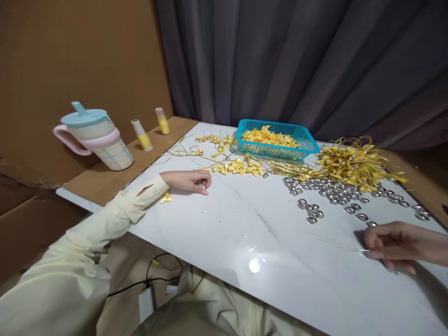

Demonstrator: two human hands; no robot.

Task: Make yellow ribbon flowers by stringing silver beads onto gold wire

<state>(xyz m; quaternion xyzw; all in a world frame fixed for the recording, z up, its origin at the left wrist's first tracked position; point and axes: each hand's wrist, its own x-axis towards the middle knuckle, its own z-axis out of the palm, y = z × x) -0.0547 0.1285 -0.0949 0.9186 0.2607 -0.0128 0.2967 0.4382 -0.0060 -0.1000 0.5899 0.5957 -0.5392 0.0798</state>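
Head view: right hand (395,245), fingers pinching thin, glinting strand (361,250); left hand (191,180) on white surface (224,224), fingers curled, grip unclear.

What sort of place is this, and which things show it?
Probably a small handcraft workspace: a white table holds a blue basket of yellow ribbon pieces, scattered silvery metal pieces and gold cords.

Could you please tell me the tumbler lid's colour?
The lid is light blue, seen best in the head view.
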